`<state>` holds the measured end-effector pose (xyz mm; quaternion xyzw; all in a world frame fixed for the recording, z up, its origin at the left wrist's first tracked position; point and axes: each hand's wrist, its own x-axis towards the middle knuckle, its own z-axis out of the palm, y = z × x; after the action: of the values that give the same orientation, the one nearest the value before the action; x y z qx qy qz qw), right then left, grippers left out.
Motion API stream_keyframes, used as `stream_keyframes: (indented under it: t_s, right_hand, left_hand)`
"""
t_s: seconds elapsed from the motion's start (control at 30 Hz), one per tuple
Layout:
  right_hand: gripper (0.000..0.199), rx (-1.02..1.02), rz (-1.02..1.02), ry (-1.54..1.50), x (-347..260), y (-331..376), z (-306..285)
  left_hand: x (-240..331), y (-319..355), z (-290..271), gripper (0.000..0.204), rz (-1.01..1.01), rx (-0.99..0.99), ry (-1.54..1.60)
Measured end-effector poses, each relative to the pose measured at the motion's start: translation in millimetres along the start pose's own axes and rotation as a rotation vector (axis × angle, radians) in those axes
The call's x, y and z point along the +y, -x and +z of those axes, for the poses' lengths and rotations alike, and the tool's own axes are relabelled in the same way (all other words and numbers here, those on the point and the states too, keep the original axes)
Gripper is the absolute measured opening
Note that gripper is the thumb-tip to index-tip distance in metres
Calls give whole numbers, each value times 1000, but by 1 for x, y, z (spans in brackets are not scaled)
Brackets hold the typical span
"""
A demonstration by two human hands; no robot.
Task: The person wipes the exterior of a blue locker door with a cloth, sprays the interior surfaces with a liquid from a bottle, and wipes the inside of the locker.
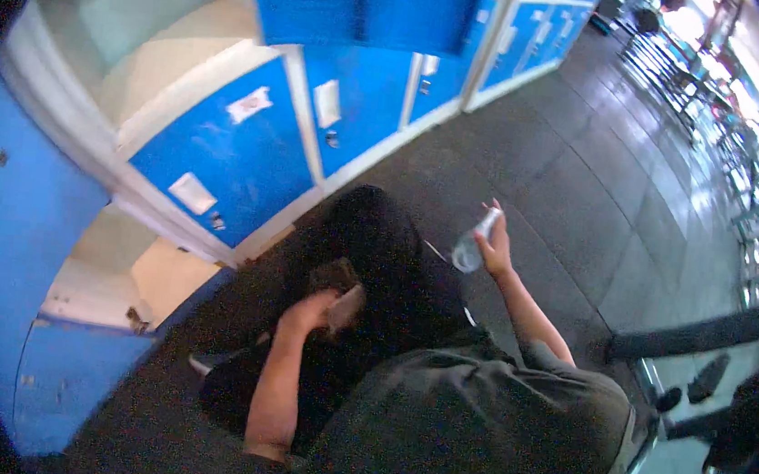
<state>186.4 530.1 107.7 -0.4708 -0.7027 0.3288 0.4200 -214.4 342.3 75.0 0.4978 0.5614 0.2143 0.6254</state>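
Prob. gym locker area w/ blue lockers (254,165), dark tiled flr (532,169), blurry equip (656,70).

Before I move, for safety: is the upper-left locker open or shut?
Open: the locker shows its pale floor, with no door across the front.

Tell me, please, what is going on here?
A person in a dark shirt is beside blue lockers. The right hand holds a clear bottle, tilted, above the dark floor. The left hand holds a flat brownish-grey thing, too blurred to identify. At the left, two locker compartments stand open.
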Motion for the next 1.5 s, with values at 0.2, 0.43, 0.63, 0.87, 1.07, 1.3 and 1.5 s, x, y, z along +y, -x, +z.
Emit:
stream_keyframes:
  t_s: [0.2, 0.43, 0.63, 0.87, 1.07, 1.3, 1.5]
  right_hand:
    - [66, 306, -188, 62, 45, 24, 38]
    - [64, 378, 0, 245, 29, -15, 53]
    - [50, 204, -383, 115, -105, -71, 42]
    - [48, -476, -396, -279, -277, -106, 76]
    - [40, -790, -466, -848, -390, -173, 136]
    - [33, -855, -752, -1155, -558, -272, 230]
    - [24, -861, -679, -1280, -584, -331, 302]
  left_hand:
    - [3, 3, 1, 32, -82, 97, 100]
    - [-68, -24, 0, 39, -68, -71, 290]
    - [-2, -14, -7, 49, 275, -96, -595]
    - [-134, -59, -14, 54, 328, -121, -173]
    - [-48, -35, 11, 47, 26, -56, -9]
    - [6, 11, 24, 38, 25, 215, -257]
    - [33, 25, 35, 27, 159, 341, -269]
